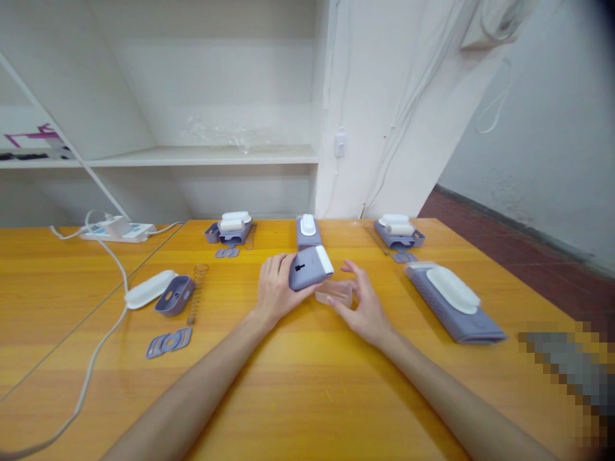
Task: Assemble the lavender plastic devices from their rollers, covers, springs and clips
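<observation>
My left hand [277, 288] is closed around a grey-purple plastic housing [307, 270] with a white end piece [325, 260] and a dark keyhole-shaped slot on its face. Just below the white end, my right hand [368, 306] pinches a clear plastic cover [334, 293] between thumb and fingers; its index finger is raised. Whether the cover touches the housing I cannot tell. Behind the held housing stands another grey-purple housing [308, 239] with a white oval part [308, 225] on top. To the right lies a larger grey-purple body [446, 301] bearing a white oval piece [454, 289].
At left lie a white oval part [151, 289], a purple cup-like piece [175, 296], a spring [197, 294] and a flat purple plate [168, 342]. Similar part sets [235, 227] [398, 232] sit along the back edge. A power strip [118, 229] trails a white cable [98, 349].
</observation>
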Demonstrator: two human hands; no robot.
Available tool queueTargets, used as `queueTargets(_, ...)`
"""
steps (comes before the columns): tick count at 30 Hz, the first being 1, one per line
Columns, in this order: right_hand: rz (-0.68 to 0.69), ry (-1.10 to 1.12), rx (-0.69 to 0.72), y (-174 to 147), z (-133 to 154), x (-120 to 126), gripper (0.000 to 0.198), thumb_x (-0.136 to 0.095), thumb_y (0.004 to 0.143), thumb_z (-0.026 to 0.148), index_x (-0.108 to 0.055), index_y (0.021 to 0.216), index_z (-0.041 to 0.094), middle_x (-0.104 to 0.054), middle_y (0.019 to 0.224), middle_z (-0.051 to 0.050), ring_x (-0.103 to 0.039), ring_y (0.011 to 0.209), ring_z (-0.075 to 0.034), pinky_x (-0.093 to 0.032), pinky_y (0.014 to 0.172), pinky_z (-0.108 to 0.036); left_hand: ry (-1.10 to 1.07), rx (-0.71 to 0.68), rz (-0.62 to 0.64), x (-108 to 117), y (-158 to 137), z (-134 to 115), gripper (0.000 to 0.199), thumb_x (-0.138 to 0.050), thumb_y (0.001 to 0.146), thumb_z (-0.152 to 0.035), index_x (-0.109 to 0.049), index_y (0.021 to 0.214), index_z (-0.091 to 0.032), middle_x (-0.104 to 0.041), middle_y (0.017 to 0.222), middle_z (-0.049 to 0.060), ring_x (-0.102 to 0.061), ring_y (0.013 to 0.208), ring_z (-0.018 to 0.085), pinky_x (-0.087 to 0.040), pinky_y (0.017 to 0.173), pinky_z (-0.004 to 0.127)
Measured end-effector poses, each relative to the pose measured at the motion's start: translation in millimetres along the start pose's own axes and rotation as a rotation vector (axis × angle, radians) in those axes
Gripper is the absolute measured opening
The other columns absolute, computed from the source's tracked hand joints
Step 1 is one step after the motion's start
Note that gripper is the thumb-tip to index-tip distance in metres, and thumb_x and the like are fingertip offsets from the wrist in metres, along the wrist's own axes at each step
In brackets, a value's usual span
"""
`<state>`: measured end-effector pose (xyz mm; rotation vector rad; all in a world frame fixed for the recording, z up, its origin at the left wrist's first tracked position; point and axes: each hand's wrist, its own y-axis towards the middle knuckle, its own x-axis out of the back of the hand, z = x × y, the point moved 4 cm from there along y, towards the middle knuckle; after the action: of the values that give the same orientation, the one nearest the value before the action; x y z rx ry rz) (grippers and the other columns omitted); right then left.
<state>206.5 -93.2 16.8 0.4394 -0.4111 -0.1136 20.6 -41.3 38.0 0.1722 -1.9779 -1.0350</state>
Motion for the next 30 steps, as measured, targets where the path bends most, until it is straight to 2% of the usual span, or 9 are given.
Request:
queueTargets(4,-0.130,0.278,-0.115,4,-10,2,0.068,-0.066,0.075,0.034,-0.030,0.132,0.027,-0.046,0.120,-0.008,-0.061,0.087,-0.016,-0.050,0.082,-0.035,-0.012,-0.131,0.062,-1,-2,-6,0.069,-0.061,0.068,-0.061,-0.049,0.118,-0.016,-0.055,0.110,0.013,-0.050,0.100,0.028,-0.040,0.089,0.042)
queueTargets(8,-0.230,0.463,-0.195,7,-15,1,0.059,-0.071,0.069,0.035,-0.040,0.119,0.025,-0.051,0.111,-0.005,-0.063,0.087,-0.016,-0.051,0.078,-0.032,-0.018,-0.219,0.085,-1,-4,-10,0.069,-0.060,0.070,-0.061,-0.049,0.120,-0.015,-0.055,0.111,0.014,-0.050,0.102,0.028,-0.039,0.090,0.042)
queueTargets(12,-0.317,0.501,-0.252,9,-17,3,0.037,-0.073,0.066,0.035,-0.045,0.086,0.022,-0.058,0.098,-0.002,-0.063,0.083,-0.016,-0.051,0.072,-0.030,-0.018,-0.232,0.092,0,-4,-11,0.069,-0.059,0.070,-0.062,-0.049,0.120,-0.015,-0.055,0.112,0.015,-0.051,0.102,0.029,-0.039,0.090,0.043)
queueTargets(15,-0.319,0.464,-0.271,10,-18,5,0.035,-0.071,0.068,0.038,-0.040,0.068,0.020,-0.060,0.093,-0.002,-0.061,0.085,-0.016,-0.049,0.072,-0.028,-0.019,-0.270,0.108,0,-4,-13,0.070,-0.059,0.070,-0.063,-0.049,0.121,-0.016,-0.055,0.112,0.015,-0.051,0.101,0.029,-0.039,0.089,0.044)
queueTargets(17,-0.293,0.412,-0.279,10,-17,6,0.035,-0.068,0.071,0.040,-0.041,0.063,0.019,-0.060,0.090,-0.002,-0.059,0.084,-0.016,-0.048,0.072,-0.027,-0.018,-0.289,0.110,0,-4,-14,0.070,-0.059,0.069,-0.063,-0.049,0.121,-0.016,-0.056,0.111,0.015,-0.051,0.101,0.029,-0.039,0.089,0.044)
queueTargets(22,-0.180,0.408,-0.246,10,-14,4,0.030,-0.066,0.073,0.040,-0.045,0.068,0.020,-0.056,0.075,0.001,-0.056,0.075,-0.014,-0.046,0.069,-0.025,-0.013,-0.282,0.092,1,-4,-13,0.070,-0.060,0.069,-0.062,-0.050,0.120,-0.015,-0.056,0.111,0.015,-0.051,0.101,0.029,-0.040,0.088,0.044)
queueTargets(27,-0.028,0.552,-0.219,9,-11,-5,0.037,-0.071,0.071,0.034,-0.043,0.094,0.024,-0.059,0.095,-0.001,-0.062,0.085,-0.016,-0.049,0.078,-0.031,0.007,-0.200,0.047,2,-3,-8,0.068,-0.061,0.069,-0.060,-0.051,0.119,-0.016,-0.056,0.109,0.015,-0.051,0.100,0.029,-0.039,0.088,0.043)
queueTargets(30,-0.028,0.582,-0.248,8,-14,-7,0.046,-0.071,0.071,0.034,-0.040,0.104,0.026,-0.062,0.100,-0.004,-0.064,0.085,-0.017,-0.050,0.082,-0.036,0.008,-0.183,0.052,2,-3,-7,0.067,-0.061,0.069,-0.060,-0.051,0.118,-0.015,-0.056,0.108,0.014,-0.051,0.100,0.029,-0.039,0.088,0.042)
